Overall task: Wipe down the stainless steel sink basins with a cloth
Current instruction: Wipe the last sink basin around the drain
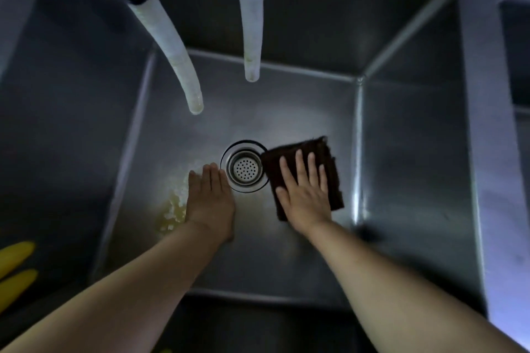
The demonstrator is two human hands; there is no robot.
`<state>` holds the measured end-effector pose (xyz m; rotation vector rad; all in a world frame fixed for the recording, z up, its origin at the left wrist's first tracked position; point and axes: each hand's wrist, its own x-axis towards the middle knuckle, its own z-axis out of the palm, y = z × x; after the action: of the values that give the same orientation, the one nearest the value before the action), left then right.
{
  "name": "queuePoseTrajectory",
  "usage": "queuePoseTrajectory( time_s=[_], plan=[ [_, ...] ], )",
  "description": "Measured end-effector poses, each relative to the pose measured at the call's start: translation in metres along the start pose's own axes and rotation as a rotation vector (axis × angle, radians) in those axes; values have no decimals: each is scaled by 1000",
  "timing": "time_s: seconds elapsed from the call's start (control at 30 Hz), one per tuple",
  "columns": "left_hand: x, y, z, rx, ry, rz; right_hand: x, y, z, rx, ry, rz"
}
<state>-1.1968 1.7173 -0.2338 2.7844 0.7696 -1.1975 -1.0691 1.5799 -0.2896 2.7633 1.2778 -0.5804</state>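
Lying flat under right hand [305,195], dark folded cloth [329,152]

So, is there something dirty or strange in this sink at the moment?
Yes. A yellowish puddle with pale bits lies on the basin floor, left of the drain strainer, beside the bare left hand. The right hand presses the dark cloth on the other side, so this residue is not yet wiped.

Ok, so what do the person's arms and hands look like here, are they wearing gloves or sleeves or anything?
Nothing is worn. The left hand and the right hand are bare, with no gloves, and no rings or watch are visible. Both forearms are uncovered as far as the picture's bottom edge, so no sleeves show. The fingers are bare too, nails short and unpainted as far as the dim light shows.
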Motion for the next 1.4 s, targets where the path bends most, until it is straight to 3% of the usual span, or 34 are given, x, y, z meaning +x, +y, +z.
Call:
queuePoseTrajectory(
  time_s=[0.1, 0.2, 0.3, 0.5, 0.6, 0.77, 0.93, 1.07, 1.17, 1.4],
  plan=[
    [3, 16, -7, -42, 70, 95, -22, 2, -3, 237, 13, -37],
    [11, 41, -12, -79, 128, 314, -26, 7, -16, 565, 196, 147],
    [21, 56, -11, 31, 134, 464, -29, 7, -19, 589, 271, 234],
    [23, 45, -13, 134, 73, 497, -24, 8, -5, 432, 128, -37],
    [15, 22, -28, 192, 52, 438, -4, 11, 2, 220, 101, -31],
    [-33, -51, -58, 48, 85, 228, 53, 27, -13, -2, 81, 21],
    [-99, -106, -67, -146, 265, 134, 131, 41, -53, -33, 78, 228],
    [-119, -125, -41, -207, 404, 85, 160, -2, -58, 46, 74, 403],
    [-119, -132, -27, -231, 402, 50, 164, -64, -46, 11, 112, 287],
    [-104, -136, -10, -282, 343, 9, 168, -200, -14, -64, 97, -237]
  ],
)
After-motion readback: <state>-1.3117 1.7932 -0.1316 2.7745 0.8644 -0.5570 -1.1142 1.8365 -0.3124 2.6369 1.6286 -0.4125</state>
